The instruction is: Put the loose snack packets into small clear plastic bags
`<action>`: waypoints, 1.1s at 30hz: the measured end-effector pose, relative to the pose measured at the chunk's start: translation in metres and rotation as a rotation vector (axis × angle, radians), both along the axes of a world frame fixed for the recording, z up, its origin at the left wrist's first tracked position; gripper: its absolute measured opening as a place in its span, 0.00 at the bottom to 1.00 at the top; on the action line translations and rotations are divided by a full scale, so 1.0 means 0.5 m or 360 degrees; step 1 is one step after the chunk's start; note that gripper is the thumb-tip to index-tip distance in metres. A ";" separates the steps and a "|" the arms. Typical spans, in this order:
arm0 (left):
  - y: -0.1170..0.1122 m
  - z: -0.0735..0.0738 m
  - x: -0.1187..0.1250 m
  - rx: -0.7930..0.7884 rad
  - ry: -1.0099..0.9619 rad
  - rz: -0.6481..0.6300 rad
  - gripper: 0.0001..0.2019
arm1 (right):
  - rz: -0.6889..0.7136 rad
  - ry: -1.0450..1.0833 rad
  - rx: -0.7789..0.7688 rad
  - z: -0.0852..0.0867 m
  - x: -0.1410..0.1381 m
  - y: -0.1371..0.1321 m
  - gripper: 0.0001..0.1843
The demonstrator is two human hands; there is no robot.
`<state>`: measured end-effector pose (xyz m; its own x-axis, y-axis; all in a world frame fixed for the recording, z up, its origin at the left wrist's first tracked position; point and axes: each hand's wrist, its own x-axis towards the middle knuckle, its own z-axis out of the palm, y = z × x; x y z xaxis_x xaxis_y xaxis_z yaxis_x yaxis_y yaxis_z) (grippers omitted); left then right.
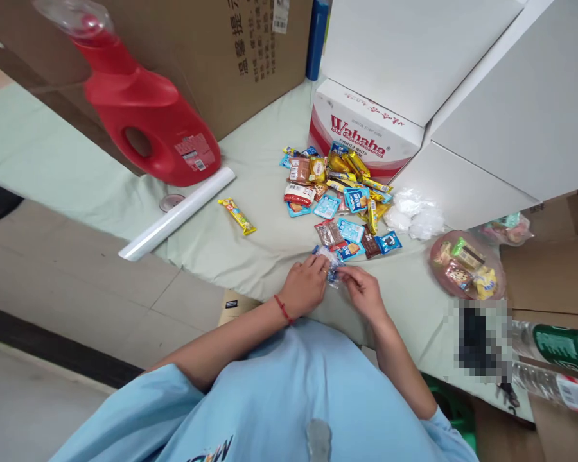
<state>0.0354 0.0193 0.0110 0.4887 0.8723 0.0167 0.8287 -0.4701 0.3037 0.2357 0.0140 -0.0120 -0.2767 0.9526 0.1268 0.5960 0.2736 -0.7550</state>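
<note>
At the table edge nearest me, my left hand point(308, 282) is closed on a crinkled clear plastic bag point(328, 256) with blue patches showing through it. My right hand point(363, 292) pinches the right side of the same bag between thumb and fingers. What lies inside is mostly hidden by my fingers. Just beyond it spreads a pile of small wrapped snacks point(340, 186), with blue, yellow, brown and red wrappers. One yellow snack bar point(237, 216) rests apart to the left.
A red detergent bottle point(149, 128) and a white tube point(178, 215) are on the left. Behind the pile stands a Wahaha carton point(366, 128). White crumpled bundles point(414, 215) and a pinkish bowl point(436, 263) holding snacks are to the right, near plastic water bottles point(553, 343).
</note>
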 end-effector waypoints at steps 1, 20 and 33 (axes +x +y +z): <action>-0.004 -0.004 -0.001 0.0031 0.0075 -0.0018 0.21 | -0.0203 -0.0051 0.0037 -0.003 0.011 -0.002 0.17; -0.035 -0.052 0.021 0.0192 0.0076 -0.0117 0.22 | -0.0243 -0.0636 -0.0235 0.060 -0.128 0.123 0.05; -0.021 -0.100 -0.159 -0.0037 -0.0951 0.0358 0.12 | -0.0229 -0.1272 -0.0004 0.055 -0.212 0.057 0.26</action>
